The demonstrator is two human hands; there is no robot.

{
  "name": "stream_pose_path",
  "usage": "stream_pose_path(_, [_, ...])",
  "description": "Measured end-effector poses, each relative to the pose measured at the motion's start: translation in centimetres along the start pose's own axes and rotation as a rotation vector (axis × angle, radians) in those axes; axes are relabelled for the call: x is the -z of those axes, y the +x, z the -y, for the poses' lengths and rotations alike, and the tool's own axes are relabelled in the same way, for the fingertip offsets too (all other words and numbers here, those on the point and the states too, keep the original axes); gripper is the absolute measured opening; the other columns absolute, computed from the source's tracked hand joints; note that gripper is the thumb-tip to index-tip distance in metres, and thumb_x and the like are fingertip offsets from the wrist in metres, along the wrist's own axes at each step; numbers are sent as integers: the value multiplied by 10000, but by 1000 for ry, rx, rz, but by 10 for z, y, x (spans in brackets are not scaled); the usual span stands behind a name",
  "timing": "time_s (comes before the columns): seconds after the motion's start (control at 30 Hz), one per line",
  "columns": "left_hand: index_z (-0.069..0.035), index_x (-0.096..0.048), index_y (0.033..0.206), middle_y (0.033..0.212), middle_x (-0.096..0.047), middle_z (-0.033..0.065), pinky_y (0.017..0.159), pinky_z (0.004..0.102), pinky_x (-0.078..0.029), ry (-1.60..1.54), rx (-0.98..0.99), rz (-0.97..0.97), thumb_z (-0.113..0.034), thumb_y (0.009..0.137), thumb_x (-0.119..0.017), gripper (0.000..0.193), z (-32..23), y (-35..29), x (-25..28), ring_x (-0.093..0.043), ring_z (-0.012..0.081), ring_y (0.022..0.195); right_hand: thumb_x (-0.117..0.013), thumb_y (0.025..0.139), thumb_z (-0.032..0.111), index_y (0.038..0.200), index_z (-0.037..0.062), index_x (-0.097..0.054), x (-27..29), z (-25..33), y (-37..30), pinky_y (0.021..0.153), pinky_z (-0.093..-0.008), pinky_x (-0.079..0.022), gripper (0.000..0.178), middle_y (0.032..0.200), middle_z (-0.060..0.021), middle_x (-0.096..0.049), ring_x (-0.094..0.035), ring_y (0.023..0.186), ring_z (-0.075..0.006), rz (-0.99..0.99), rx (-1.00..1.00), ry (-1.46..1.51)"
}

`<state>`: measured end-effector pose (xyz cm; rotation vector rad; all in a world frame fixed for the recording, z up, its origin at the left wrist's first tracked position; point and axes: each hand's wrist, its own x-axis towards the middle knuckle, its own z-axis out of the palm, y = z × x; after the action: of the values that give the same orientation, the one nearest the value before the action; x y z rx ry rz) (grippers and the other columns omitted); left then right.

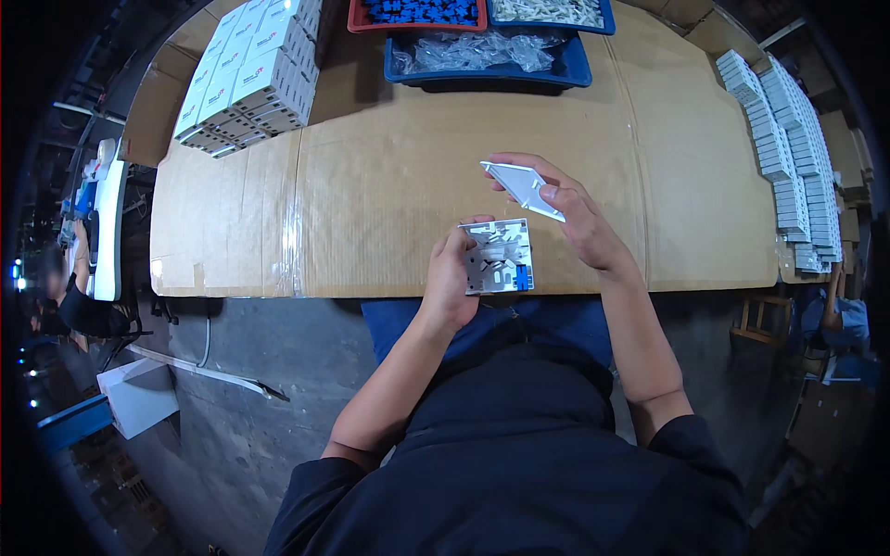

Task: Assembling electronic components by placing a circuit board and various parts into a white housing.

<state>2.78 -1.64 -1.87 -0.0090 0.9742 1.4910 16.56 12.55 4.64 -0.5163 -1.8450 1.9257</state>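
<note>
My left hand [451, 271] grips a square white plastic box [501, 243] by its left side, near the table's front edge. The box's inside faces up and shows small white moulded parts, with a blue piece [523, 277] at its lower right corner. Above and to the right, my right hand [577, 209] holds a flat white cover [526, 188] between thumb and fingers. The cover is tilted and apart from the box.
Cardboard covers the table [389, 185]. Stacked white boxes [248, 79] stand at the back left, more white stacks [783, 153] at the right. At the back are a red tray [417, 28] of blue pieces, a blue tray [489, 79] of clear bags, and another blue tray [593, 28] of pale parts.
</note>
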Motion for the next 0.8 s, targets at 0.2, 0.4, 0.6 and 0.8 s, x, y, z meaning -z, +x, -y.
stream_pose_path(0.2, [-7,-635,1274,1181,-689,148,901,406,-608,-12,15,74,-174,1004,-391,400,-1,0,3,-708,236,1011,-434,990,315,1500,-3,-531,-2,-2,1,1158,-394,-394,609,1463,-144,-597,-594,1280,-261,-12,-13,102])
stream_pose_path(0.4, [-59,-538,1480,1381,-651,129,1103,465,-496,-199,150,169,-403,1078,-311,576,-23,-15,-18,-641,274,1247,-441,989,363,1490,-14,-539,-1,0,3,1126,-413,-439,634,1465,-150,-597,-614,1258,-264,13,-4,180])
stream_pose_path(0.6, [-68,-422,1564,1524,-546,173,1182,501,-434,-279,168,177,-539,1118,-280,664,-13,-16,-23,-551,337,1389,-441,1071,477,1491,-6,-535,-3,-1,3,1105,-395,-475,647,1434,-152,-609,-605,1269,-245,-23,-34,243])
stream_pose_path(0.8, [-53,-412,1543,1456,-562,250,1138,594,-483,-394,208,385,-680,1076,-293,791,-5,-9,-20,-591,440,1328,-510,1090,426,1496,2,-538,-2,13,3,1071,-369,-499,587,1426,-141,-613,-590,1286,-225,-35,32,99])
